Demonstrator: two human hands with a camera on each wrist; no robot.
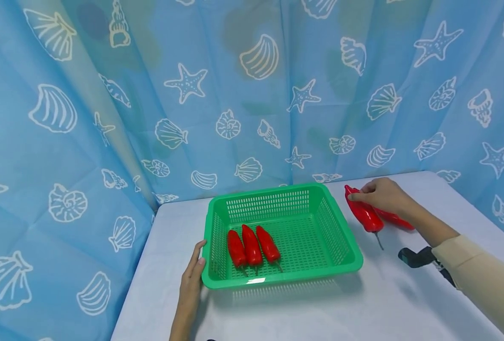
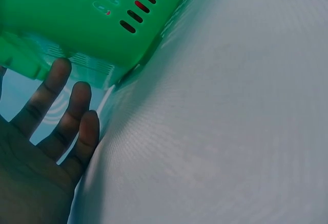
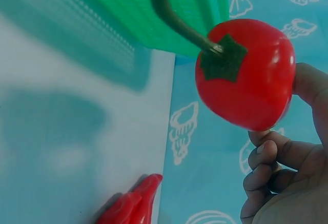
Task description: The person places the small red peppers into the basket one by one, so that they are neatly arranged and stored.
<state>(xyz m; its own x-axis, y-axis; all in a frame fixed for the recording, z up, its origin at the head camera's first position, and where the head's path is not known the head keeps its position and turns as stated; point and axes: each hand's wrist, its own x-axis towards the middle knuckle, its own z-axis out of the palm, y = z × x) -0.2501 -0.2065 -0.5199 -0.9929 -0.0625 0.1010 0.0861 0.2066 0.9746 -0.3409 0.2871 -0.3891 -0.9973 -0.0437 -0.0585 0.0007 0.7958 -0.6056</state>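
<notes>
A red pepper point(image 1: 366, 216) with a thin stem is pinched between the thumb and fingers of my right hand point(image 1: 384, 193), to the right of the green basket point(image 1: 277, 281). In the right wrist view, the stem end of this pepper point(image 3: 251, 75) faces the camera, raised over the table. Three red peppers point(image 1: 252, 245) lie side by side in the left part of the basket, stems toward me. My left hand point(image 1: 189, 282) is at the basket's left rim with its fingers extended. The left wrist view shows those fingers point(image 2: 77, 106) spread beside the basket wall.
More red peppers point(image 3: 128, 208) lie on the white table point(image 1: 162, 246) below my right hand, partly covered by it in the head view. A black device point(image 1: 418, 257) is strapped at my right wrist. A blue curtain point(image 1: 218, 94) with shell prints hangs behind the table.
</notes>
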